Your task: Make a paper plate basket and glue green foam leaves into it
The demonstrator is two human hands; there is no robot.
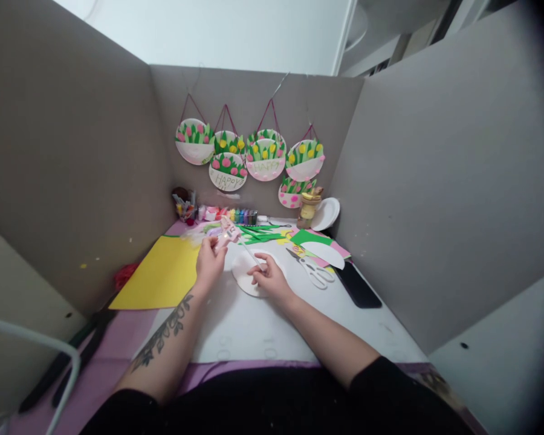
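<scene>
My left hand [211, 261] is closed around a small pink hot glue gun [229, 232], held above the middle of the table. A thin whitish glue stick [250, 252] slants from the gun down to my right hand [270, 277], whose fingers pinch its lower end. Beneath my right hand lies a round white paper plate [241, 279], partly hidden by the hand. White-handled scissors [316, 273] rest just right of it. Green paper strips [265, 234] lie behind the hands.
Yellow paper [158, 275] lies to the left, a black phone [357, 285] to the right. Paint bottles [242, 216], a jar [308, 208] and white plates [327, 212] stand at the back. Decorated plate baskets [266, 164] hang on the grey partition [263, 87].
</scene>
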